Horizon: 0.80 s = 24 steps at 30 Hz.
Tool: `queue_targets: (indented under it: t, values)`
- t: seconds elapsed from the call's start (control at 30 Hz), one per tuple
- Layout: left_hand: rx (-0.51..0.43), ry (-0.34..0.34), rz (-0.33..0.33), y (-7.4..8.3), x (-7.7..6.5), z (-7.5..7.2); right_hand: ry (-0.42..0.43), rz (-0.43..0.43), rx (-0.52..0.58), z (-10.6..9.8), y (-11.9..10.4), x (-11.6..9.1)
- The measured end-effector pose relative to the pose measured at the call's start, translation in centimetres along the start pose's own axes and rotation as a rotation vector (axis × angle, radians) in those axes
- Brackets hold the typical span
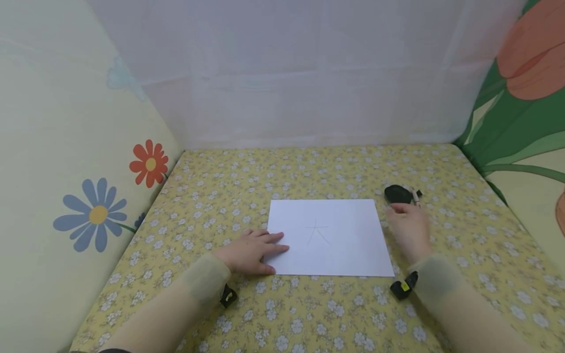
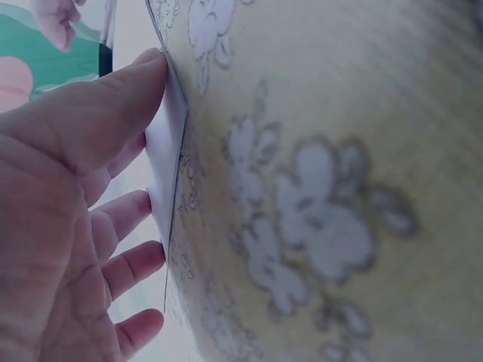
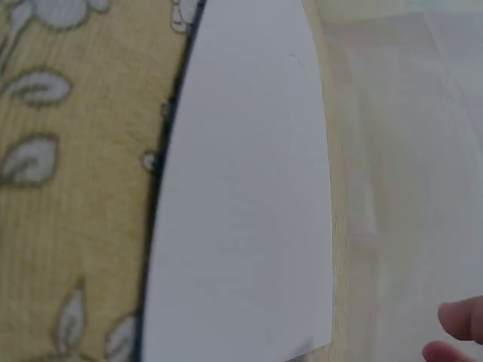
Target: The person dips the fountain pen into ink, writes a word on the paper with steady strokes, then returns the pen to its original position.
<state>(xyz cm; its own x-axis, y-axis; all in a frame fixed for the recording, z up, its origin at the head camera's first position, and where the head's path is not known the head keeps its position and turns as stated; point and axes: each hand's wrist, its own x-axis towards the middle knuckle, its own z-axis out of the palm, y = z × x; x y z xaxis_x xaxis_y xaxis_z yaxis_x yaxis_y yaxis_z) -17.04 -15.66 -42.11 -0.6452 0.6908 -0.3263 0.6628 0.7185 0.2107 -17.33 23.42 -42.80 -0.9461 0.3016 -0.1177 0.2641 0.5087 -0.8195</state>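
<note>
A white sheet of paper (image 1: 353,245) lies on the flowered cloth, with thin lines drawn left of its middle: a crossbar, a short upright and two slanting legs. My left hand (image 1: 251,252) rests spread on the paper's left edge, its fingertips on the sheet in the left wrist view. To the right of the paper is my right hand (image 1: 409,230), slightly blurred, fingers loosely bent. Just beyond it sits a black rounded object (image 1: 398,194), its kind unclear, beside a small pale stick-like piece (image 1: 416,198). The right wrist view shows only fingertips (image 3: 462,320), nothing visible between them.
The yellow flowered cloth (image 1: 309,171) covers the table. A pale curtain (image 1: 309,73) hangs at the back. Flower-patterned panels stand at the left (image 1: 57,147) and right (image 1: 521,122). A black wrist device (image 1: 403,287) is strapped near the right hand.
</note>
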Motion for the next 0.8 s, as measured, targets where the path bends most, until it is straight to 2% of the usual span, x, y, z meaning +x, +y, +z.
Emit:
queue_targets:
  t: [0.23,0.33,0.6,0.8]
  values:
    - [0.000,0.016,0.009,0.3,-0.1,0.0,-0.169,-0.186,-0.136,0.2,-0.2,-0.9]
    - [0.007,0.016,0.014,0.4,-0.1,0.1,-0.201,-0.262,-0.163,0.1,-0.1,-1.1]
    - [-0.004,0.004,0.008,0.5,0.1,0.2,-0.224,-0.285,-0.231,-0.7,-0.3,-1.7]
    - [-0.009,-0.008,-0.004,0.6,0.1,0.3,-0.221,-0.345,-0.253,-1.2,0.3,-1.9]
